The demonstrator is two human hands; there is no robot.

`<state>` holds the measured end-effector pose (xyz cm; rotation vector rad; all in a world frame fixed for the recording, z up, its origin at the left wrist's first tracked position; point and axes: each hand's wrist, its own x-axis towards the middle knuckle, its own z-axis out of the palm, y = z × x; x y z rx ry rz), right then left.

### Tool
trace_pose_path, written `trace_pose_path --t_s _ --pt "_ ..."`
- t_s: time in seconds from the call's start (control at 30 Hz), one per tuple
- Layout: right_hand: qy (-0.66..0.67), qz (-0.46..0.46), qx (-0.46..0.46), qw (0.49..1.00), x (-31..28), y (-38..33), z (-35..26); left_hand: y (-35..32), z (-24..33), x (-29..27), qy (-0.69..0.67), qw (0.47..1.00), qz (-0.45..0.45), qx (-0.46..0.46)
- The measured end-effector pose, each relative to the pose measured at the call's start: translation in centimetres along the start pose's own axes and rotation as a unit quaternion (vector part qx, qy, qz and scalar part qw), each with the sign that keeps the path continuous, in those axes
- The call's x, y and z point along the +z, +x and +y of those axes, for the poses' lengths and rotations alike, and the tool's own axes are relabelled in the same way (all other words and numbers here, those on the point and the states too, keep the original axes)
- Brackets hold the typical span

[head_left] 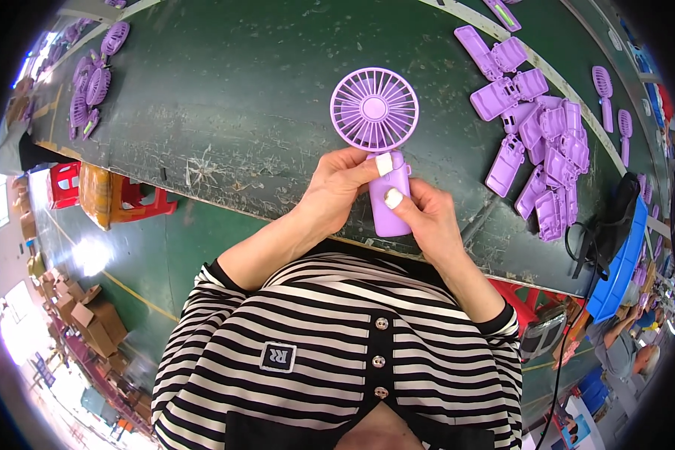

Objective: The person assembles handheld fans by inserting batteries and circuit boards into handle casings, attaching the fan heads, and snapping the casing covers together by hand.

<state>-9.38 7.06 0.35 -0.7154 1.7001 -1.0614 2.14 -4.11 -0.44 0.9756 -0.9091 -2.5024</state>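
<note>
A purple handheld fan (386,214) is held between both hands over the near edge of the green worktable (262,97). Its round slotted head points away from me and its handle toward me. My left hand (341,180) grips the upper handle just below the head, with the taped thumb lying on the front. Lower down, my right hand (429,214) holds the handle's right side, its thumb, also wrapped in white, pressing the front face. The fingers behind the handle are hidden.
To the right lies a heap of purple plastic fan housings (551,142). Finished-looking purple fans (90,82) sit at the far left. Past a pale strip on the right are more fans (603,94). A blue bin (619,259) stands by the right edge; a red stool (154,202) is below left.
</note>
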Motion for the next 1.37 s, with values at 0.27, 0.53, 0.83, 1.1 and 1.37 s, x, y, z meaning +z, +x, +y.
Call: trace_pose_path --t_s 0.27,0.53,0.83,1.1,1.37 --pt "0.037 -0.011 0.028 0.999 0.1 -0.1 0.0 0.1 -0.2 -0.2 0.008 0.999 0.020 -0.035" --pt "0.039 -0.021 0.041 0.998 0.5 0.5 -0.4 0.1 -0.3 0.0 -0.030 0.999 0.010 -0.036" --pt "0.121 0.003 0.039 0.992 1.5 1.1 0.0 0.0 -0.4 -0.2 -0.035 0.999 -0.006 0.008" --pt "0.117 0.015 0.021 0.993 1.6 1.3 0.7 -0.1 -0.9 0.7 -0.026 0.997 0.035 0.058" --pt "0.065 -0.008 0.042 0.997 1.3 2.6 0.6 0.8 -1.2 0.2 -0.028 0.995 0.044 0.083"
